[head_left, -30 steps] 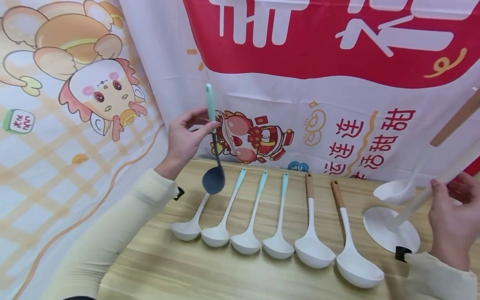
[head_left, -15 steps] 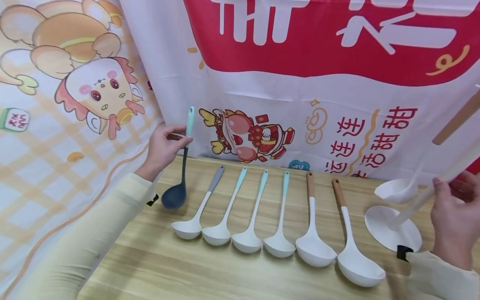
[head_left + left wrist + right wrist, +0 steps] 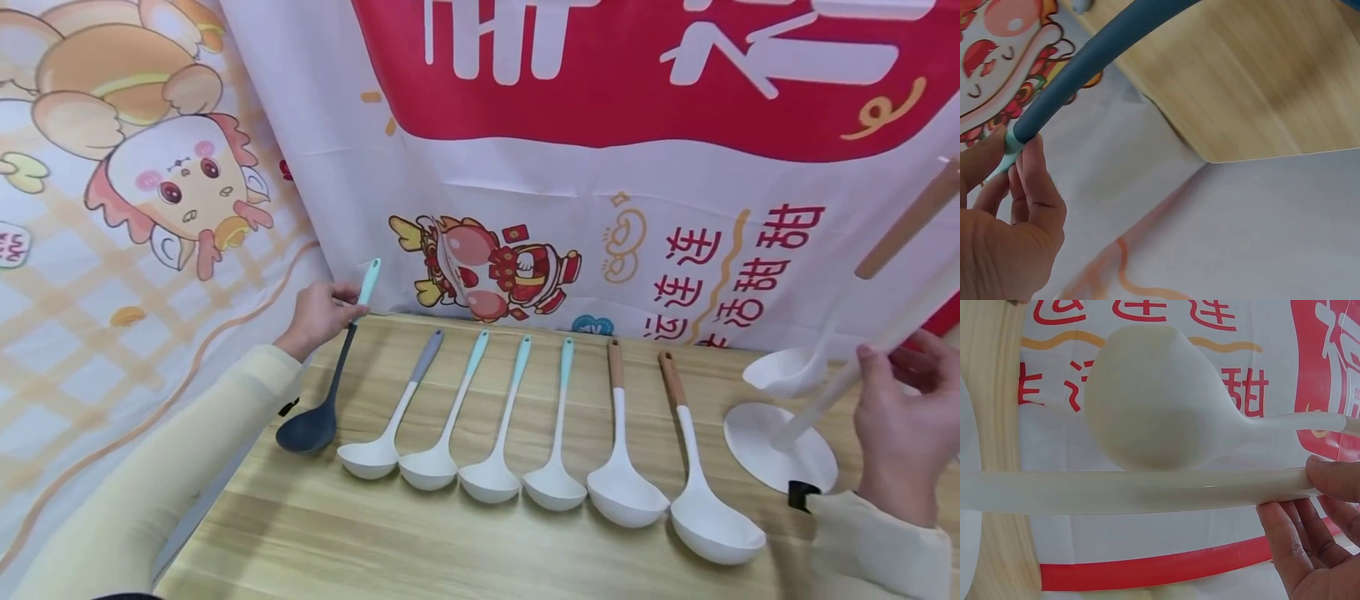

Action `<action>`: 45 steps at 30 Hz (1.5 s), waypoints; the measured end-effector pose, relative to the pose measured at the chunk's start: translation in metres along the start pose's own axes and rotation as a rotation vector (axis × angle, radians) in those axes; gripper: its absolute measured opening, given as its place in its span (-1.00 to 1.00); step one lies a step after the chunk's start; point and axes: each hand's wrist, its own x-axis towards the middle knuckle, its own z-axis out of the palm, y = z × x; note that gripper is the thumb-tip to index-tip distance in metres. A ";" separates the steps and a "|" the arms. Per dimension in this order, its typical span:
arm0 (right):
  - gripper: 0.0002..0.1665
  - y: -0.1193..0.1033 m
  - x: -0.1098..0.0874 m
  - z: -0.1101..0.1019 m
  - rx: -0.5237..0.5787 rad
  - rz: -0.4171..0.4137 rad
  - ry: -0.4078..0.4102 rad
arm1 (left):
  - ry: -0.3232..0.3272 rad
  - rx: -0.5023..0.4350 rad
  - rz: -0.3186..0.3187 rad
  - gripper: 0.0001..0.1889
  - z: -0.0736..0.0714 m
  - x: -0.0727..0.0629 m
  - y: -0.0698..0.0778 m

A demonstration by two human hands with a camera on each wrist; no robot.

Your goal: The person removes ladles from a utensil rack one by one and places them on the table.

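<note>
My left hand point(image 3: 318, 317) pinches the mint handle of a dark blue-grey ladle point(image 3: 309, 427) between thumb and fingers. Its bowl is low at the left end of a ladle row; whether it touches the table I cannot tell. In the left wrist view the dark neck point(image 3: 1085, 69) slants up from the fingers. My right hand point(image 3: 911, 417) grips the white pole point(image 3: 821, 408) of a stand with a round base point(image 3: 750, 454). Beside the pole hangs a white ladle point(image 3: 783, 372) with a brown handle, its bowl large in the right wrist view.
Across the wooden table point(image 3: 420, 550) lie white ladles side by side: one with a grey-purple handle point(image 3: 426, 358), three with mint handles point(image 3: 520, 360), two with brown handles point(image 3: 672, 382). A printed cloth point(image 3: 480, 175) rises behind the table's back edge.
My left hand has carried the dark ladle left and down, from above the row to its left end. The right hand keeps its grip on the pole.
</note>
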 end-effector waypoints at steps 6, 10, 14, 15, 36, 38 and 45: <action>-0.45 0.004 0.003 0.001 -0.008 -0.046 0.010 | -0.069 0.061 -0.037 -0.65 0.008 0.008 -0.014; -0.45 0.004 0.003 0.001 -0.009 -0.070 0.019 | -0.141 0.085 -0.073 -0.64 0.015 0.010 -0.022; -0.44 0.004 0.003 0.001 -0.014 -0.074 0.024 | -0.184 0.103 -0.078 -0.61 0.024 0.011 -0.028; -0.44 0.005 0.003 0.001 -0.012 -0.072 0.024 | -0.192 0.104 -0.077 -0.60 0.026 0.012 -0.029; -0.44 0.009 0.007 0.000 -0.040 -0.126 0.040 | -0.326 0.176 -0.175 -0.58 0.055 0.028 -0.046; -0.45 0.008 0.006 -0.001 -0.044 -0.130 0.042 | -0.336 0.184 -0.182 -0.59 0.056 0.029 -0.046; -0.46 0.003 0.000 -0.001 -0.048 -0.151 0.050 | -0.370 0.290 -0.161 -0.72 0.060 0.030 -0.050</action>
